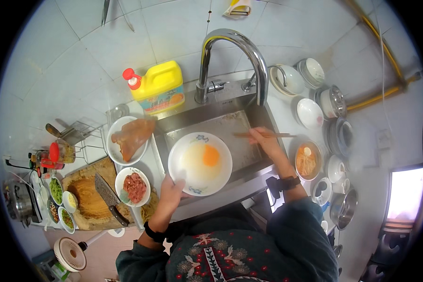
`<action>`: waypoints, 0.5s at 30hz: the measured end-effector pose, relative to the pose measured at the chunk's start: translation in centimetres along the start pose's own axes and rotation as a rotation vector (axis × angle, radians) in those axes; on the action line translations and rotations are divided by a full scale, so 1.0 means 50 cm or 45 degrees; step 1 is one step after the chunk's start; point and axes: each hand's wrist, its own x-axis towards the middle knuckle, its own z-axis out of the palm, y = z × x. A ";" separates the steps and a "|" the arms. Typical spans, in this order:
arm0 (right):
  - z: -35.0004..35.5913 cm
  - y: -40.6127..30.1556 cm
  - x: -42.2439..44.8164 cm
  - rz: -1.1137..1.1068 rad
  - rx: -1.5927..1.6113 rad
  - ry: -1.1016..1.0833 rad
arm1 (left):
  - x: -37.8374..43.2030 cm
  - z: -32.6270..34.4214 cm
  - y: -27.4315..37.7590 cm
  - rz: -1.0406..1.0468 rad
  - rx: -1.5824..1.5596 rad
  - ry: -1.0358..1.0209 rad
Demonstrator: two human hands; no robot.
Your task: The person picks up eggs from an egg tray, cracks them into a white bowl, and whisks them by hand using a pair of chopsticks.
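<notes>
My left hand [173,190] grips the lower left rim of a white bowl [200,190] with blue flower decoration, held over the front of the steel sink [239,123]. Inside the bowl lies raw egg [210,155], its orange yolk to the right of the centre. A pair of wooden chopsticks [280,135] lies sideways in my right hand [264,139], to the right of the bowl and above the sink basin. The chopsticks are apart from the egg. My fingers hide part of their length.
A chrome faucet [234,35] arches over the sink. At left, a cleaver [107,192] rests on a wooden cutting board [88,204], near bowls of minced meat [134,188] and chopped vegetables [56,190]. Behind them stands a yellow detergent jug [160,84]. Enoki mushrooms [306,165] and stacked dishes [312,72] line the right.
</notes>
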 end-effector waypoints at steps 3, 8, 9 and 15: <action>-0.032 -0.022 -0.030 0.164 -0.080 -0.082 | -0.009 -0.005 0.007 0.008 -0.003 -0.028; -0.027 -0.078 -0.080 0.071 0.100 0.002 | -0.022 -0.023 0.008 -0.006 0.035 -0.099; -0.027 -0.081 -0.087 0.048 0.234 -0.018 | -0.027 -0.023 0.010 0.001 0.021 -0.103; -0.021 -0.066 -0.119 0.049 0.194 0.053 | -0.046 -0.027 0.018 -0.014 0.066 -0.146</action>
